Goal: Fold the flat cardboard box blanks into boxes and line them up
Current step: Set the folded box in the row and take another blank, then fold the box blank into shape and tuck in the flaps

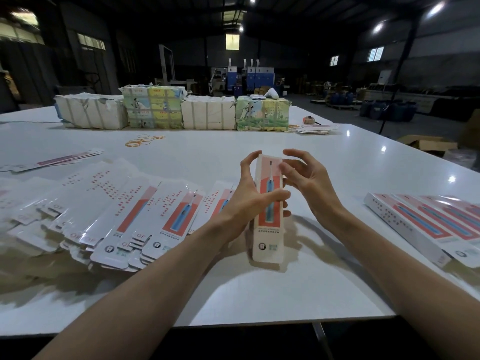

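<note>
As left hand and right hand pinch an upright red-and-white cardboard box, flat white "OP"-printed cardboard blanks crowd its left.

A white desk carries four paper-wrapped bundles in a row at its far edge, with orange rubber bands loose before them. An open carton sits on the floor right; blue machines stand far back.

Left hand, right hand, 2 forearms seemingly bare
</note>
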`<state>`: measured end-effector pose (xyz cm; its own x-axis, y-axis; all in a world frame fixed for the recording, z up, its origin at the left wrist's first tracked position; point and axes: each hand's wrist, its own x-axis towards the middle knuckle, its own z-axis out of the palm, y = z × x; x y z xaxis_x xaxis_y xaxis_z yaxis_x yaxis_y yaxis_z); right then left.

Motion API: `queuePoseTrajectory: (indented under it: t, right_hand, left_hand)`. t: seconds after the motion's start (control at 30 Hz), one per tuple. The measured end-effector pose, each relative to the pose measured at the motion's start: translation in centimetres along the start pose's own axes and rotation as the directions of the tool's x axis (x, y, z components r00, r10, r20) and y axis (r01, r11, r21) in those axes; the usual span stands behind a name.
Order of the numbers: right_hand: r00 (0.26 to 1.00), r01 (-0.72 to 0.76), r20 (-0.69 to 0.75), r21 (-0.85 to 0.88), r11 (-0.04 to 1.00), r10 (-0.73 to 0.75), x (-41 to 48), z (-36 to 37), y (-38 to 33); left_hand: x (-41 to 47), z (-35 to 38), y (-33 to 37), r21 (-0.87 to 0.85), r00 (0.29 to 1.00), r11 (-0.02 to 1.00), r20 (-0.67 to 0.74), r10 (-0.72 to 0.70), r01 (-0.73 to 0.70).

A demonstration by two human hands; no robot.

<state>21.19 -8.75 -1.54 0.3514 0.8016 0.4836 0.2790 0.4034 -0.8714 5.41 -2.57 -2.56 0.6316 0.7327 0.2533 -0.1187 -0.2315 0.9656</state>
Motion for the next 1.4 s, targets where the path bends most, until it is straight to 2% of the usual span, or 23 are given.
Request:
queuePoseTrajectory:
  t: [0.1,0.2,0.3,0.4,0.47,0.53,0.67,0.87,0.93,1.0,1.07,1.17,1.27,1.33,1.4]
  right_hand:
    - [0.999,0.026,0.033,-0.173,0.985,-0.02,-0.1,0.4,-0.1]
    - [0.997,0.06,0.074,-0.366,0.929,-0.036,-0.5,1.2,-0.1]
    - [0.993,0.061,0.12,-0.48,0.875,-0.004,-1.2,1.8,-0.4]
    - [0.978,0.135,0.211,-0.611,0.78,-0.005,-1.6,2.1,-1.0]
    - [0.978,0.154,0.209,-0.675,0.722,-0.013,-1.5,1.8,-1.7]
    - [0.984,0.136,0.176,-0.721,0.68,-0.011,-1.4,0.9,-2.6]
    - [0.995,0.021,0.075,-0.82,0.572,0.07,-2.5,-2.2,-3.6]
    - [0.979,-0.178,-0.155,-0.966,0.185,0.133,-6.3,-8.5,-3.5]
    - [0.973,-0.183,-0.181,-0.983,0.002,0.143,-7.9,-9.9,-3.2]
    - [0.975,-0.138,-0.159,-0.981,-0.139,0.155,-9.1,-11.0,-3.0]
    - [0.969,-0.162,-0.186,-0.975,-0.15,0.161,-9.6,-12.0,-3.5]
    - [0.948,-0.266,-0.274,-0.961,-0.072,0.161,-10.2,-13.6,-4.4]
    - [0.934,-0.297,-0.313,-0.948,-0.114,0.174,-10.4,-14.4,-4.8]
    - [0.945,-0.271,-0.294,-0.949,-0.16,0.147,-9.3,-13.7,-5.0]
    - [0.967,-0.229,-0.238,-0.968,-0.101,0.094,-7.3,-11.8,-4.8]
  left_hand:
    - [0.2,0.2,0.3,-0.184,0.997,0.981,-0.044,-0.066,0.057]
    - [-0.1,0.0,0.7,-0.382,0.987,0.919,-0.078,-0.138,0.098]
    - [-0.3,0.0,0.9,-0.467,0.982,0.876,-0.074,-0.175,0.121]
    - [-0.2,0.1,1.1,-0.534,0.982,0.836,-0.053,-0.182,0.126]
    - [-0.4,0.0,0.8,-0.483,0.986,0.865,-0.014,-0.166,0.139]
    - [-0.8,-0.2,0.6,-0.354,0.984,0.919,0.038,-0.173,0.175]
    - [-1.3,-0.2,0.4,-0.117,0.978,0.972,0.08,-0.194,0.202]
    - [-1.8,0.2,0.6,-0.036,0.982,0.993,0.153,-0.107,0.113]
    - [-1.8,0.4,0.6,-0.018,0.982,0.995,0.168,-0.092,0.096]
    - [-1.6,0.5,0.3,0.008,0.981,0.997,0.177,-0.079,0.079]
    - [-1.4,0.6,0.0,0.003,0.982,0.997,0.171,-0.076,0.077]
    - [-1.3,0.5,-0.2,-0.005,0.983,0.997,0.163,-0.078,0.08]
    - [-1.1,0.5,-0.3,0.014,0.984,0.997,0.159,-0.079,0.078]
    - [-1.0,0.5,-0.5,0.03,0.984,0.997,0.16,-0.081,0.077]
    - [-0.9,0.4,-0.7,0.048,0.983,0.996,0.168,-0.077,0.07]
